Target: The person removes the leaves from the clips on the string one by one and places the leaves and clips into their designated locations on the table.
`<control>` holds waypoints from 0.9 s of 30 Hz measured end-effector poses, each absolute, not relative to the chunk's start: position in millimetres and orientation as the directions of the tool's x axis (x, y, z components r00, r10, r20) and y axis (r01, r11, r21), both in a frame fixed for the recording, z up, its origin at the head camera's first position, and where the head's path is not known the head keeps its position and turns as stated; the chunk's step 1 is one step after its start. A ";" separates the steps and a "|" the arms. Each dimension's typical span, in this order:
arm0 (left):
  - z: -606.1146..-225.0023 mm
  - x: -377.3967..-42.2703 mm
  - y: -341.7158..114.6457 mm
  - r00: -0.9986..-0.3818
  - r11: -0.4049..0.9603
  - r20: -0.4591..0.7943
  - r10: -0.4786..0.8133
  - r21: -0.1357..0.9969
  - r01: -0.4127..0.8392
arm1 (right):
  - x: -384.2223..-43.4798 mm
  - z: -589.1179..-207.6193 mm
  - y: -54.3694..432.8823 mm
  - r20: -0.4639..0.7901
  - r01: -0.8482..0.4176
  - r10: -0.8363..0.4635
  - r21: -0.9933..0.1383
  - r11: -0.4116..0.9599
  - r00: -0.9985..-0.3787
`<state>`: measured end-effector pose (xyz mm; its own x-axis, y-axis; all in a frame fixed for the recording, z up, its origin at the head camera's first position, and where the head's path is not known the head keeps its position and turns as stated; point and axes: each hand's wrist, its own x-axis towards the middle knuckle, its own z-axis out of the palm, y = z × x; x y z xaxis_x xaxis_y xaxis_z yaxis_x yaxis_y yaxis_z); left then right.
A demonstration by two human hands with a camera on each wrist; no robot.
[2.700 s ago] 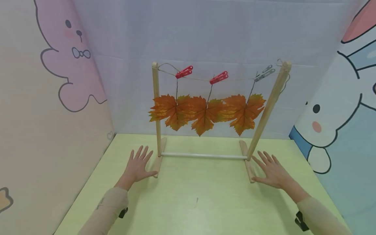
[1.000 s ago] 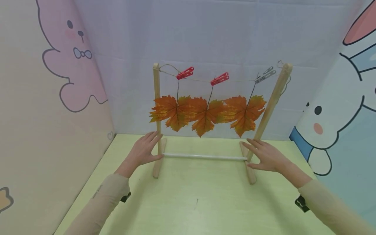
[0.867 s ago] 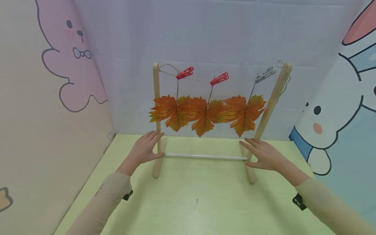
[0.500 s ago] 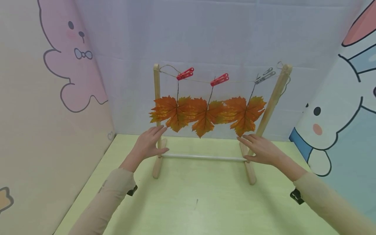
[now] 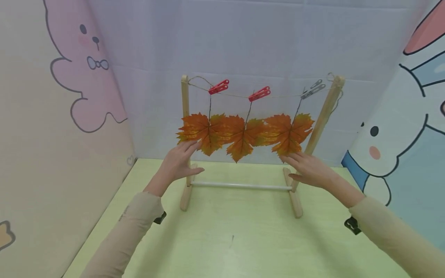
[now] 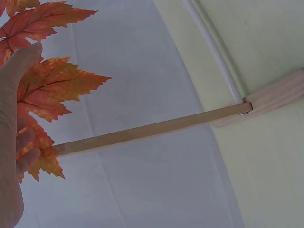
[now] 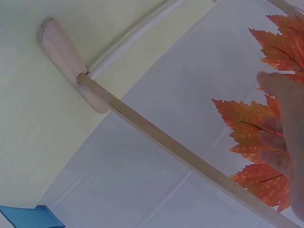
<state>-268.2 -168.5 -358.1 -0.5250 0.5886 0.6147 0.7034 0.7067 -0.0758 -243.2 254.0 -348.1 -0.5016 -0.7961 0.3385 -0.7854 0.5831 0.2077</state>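
Three orange maple leaves hang in a row by their stems: a left leaf [image 5: 201, 127], a middle leaf [image 5: 240, 135] and a right leaf [image 5: 290, 131]. Two red clothespins [image 5: 219, 87] and one grey clothespin [image 5: 313, 89] hold the stems on a thin string between wooden posts. My left hand [image 5: 176, 162], fingers extended and thumb apart, is at the left leaf's lower edge, in front of the left post [image 5: 185, 96]. My right hand [image 5: 311, 168] has its fingertips by the right leaf's lower tip. Whether either hand touches a leaf I cannot tell. Neither hand grips anything.
A white rod [image 5: 240, 186] joins the posts' wooden feet [image 5: 296, 204] low on the pale yellow-green table [image 5: 222, 247]. The right post [image 5: 323, 116] leans outward in view. White cloth [image 5: 226, 38] hangs behind; cartoon-printed panels [image 5: 399, 146] flank both sides.
From flat beside the stand's feet, both hands have come forward and up along the posts to the outer leaves' lower edges. The leaves, clothespins and stand stay in place.
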 end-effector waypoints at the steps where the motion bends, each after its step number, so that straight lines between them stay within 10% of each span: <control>1: -356.4 -268.3 -168.1 -0.525 0.707 0.613 0.591 -0.079 0.703 | -244.4 -346.8 253.5 0.346 -0.788 -0.797 0.209 0.579 -0.495; 27: -306.4 -280.2 -150.5 -0.529 0.742 0.677 0.512 -0.037 0.670 | -254.6 -313.5 244.5 0.344 -0.776 -0.821 0.298 0.556 -0.456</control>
<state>-280.2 -150.5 -306.4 -0.5293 0.5118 0.6767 0.6699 0.7415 -0.0369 -254.6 244.5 -313.5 -0.4560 -0.8207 0.3443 -0.7757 0.5562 0.2984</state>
